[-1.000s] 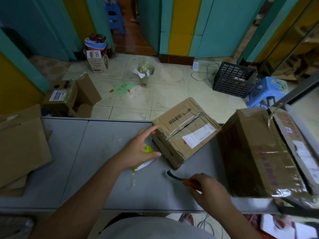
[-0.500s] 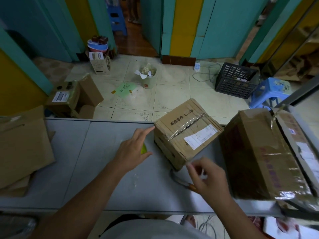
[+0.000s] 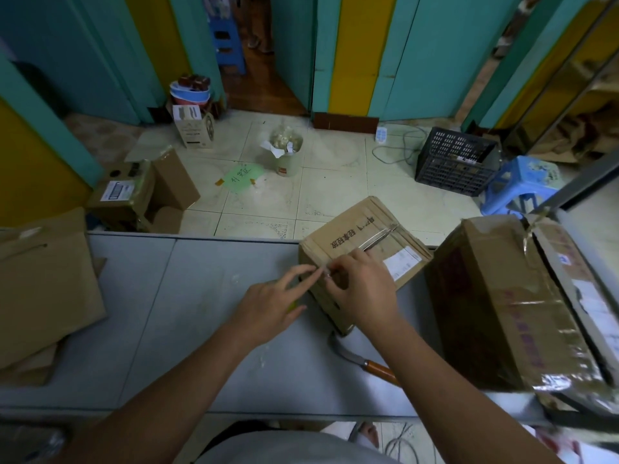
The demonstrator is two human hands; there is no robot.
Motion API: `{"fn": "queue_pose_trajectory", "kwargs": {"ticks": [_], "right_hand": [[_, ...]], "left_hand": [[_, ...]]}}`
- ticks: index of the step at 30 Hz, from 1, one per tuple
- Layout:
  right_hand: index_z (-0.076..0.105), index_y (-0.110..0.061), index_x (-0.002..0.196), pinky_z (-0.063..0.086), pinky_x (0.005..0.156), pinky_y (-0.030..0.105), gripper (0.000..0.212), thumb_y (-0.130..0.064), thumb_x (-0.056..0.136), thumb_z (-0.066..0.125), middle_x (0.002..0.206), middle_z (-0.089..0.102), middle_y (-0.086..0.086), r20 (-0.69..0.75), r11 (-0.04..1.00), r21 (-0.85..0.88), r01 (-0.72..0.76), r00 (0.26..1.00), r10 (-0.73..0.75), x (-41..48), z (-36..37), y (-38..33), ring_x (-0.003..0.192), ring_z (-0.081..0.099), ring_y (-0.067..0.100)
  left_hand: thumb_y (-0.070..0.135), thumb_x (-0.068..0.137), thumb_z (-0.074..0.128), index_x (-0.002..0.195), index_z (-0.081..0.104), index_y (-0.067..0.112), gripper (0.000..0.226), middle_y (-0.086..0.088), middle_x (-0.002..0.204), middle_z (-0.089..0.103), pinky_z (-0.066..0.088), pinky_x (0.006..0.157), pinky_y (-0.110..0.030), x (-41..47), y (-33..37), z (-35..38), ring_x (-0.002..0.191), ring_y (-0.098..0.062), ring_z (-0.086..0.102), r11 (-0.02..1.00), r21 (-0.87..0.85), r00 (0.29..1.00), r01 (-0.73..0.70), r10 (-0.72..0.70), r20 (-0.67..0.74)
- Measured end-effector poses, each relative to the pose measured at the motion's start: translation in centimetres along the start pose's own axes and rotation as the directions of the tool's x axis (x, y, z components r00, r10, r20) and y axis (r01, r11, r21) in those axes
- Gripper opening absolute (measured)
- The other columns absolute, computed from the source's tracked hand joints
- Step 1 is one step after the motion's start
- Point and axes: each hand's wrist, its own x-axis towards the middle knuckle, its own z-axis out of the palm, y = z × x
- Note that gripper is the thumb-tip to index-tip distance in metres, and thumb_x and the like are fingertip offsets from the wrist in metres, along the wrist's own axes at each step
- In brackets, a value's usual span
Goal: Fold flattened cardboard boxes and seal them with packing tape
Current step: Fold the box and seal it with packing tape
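Observation:
A small taped cardboard box [image 3: 355,236] with a white label stands on the grey table [image 3: 187,329]. My right hand [image 3: 363,291] lies over its near top edge, with curled fingers pinching a strip of clear tape [image 3: 326,272] there. My left hand [image 3: 269,304] reaches in from the left, and its straight fingers touch the same box corner. A sliver of a yellow-green object [image 3: 293,306] shows under its palm. A knife with an orange handle [image 3: 380,369] lies on the table below the box, apart from both hands.
A large taped cardboard box [image 3: 502,316] fills the table's right side, close to my right forearm. Flattened cardboard [image 3: 43,289] is stacked at the left edge. On the floor beyond the table are open boxes, a bin, a black crate and a blue stool.
My right hand let go of the knife, which now lies on the table, and rose to the box's near edge. My left hand slid right to the same corner.

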Motion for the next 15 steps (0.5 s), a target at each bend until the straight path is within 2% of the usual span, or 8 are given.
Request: {"fn": "queue_pose_trajectory", "kwargs": {"ticks": [8, 12, 15], "right_hand": [[0.067, -0.033, 0.093, 0.046, 0.079, 0.041, 0.015, -0.047, 0.091, 0.066, 0.094, 0.056, -0.011, -0.022, 0.997, 0.068, -0.048, 0.999, 0.049, -0.1, 1.2, -0.4, 0.091, 0.047, 0.014], [0.070, -0.033, 0.094, 0.047, 0.079, 0.040, 0.013, -0.045, 0.092, 0.071, 0.095, 0.057, -0.013, -0.004, 0.986, 0.162, -0.041, 0.999, 0.042, 0.0, 0.7, 0.0, 0.093, 0.047, 0.012], [0.070, -0.033, 0.093, 0.049, 0.079, 0.041, 0.011, -0.044, 0.092, 0.069, 0.093, 0.057, -0.013, -0.019, 0.991, 0.127, -0.042, 0.999, 0.045, -0.1, 0.8, -0.2, 0.091, 0.048, 0.013]], "left_hand": [[0.041, 0.098, 0.068, 0.166, -0.007, 0.032, 0.101, 0.000, 0.165, 0.017, 0.052, 0.050, -0.035, -0.4, 0.8, 1.8, 0.064, -0.018, 0.061, 0.990, 0.142, 0.996, -0.001, -0.012, 0.089], [0.041, 0.101, 0.065, 0.164, -0.003, 0.030, 0.093, -0.001, 0.166, 0.014, 0.056, 0.054, -0.036, -0.4, 0.4, 1.9, 0.066, -0.021, 0.064, 0.991, 0.134, 0.995, -0.016, 0.002, 0.101], [0.042, 0.099, 0.066, 0.165, -0.005, 0.036, 0.097, 0.002, 0.165, 0.021, 0.057, 0.053, -0.037, -0.4, 0.0, 1.9, 0.060, -0.019, 0.059, 0.996, 0.088, 0.998, -0.013, 0.007, 0.069]]}}
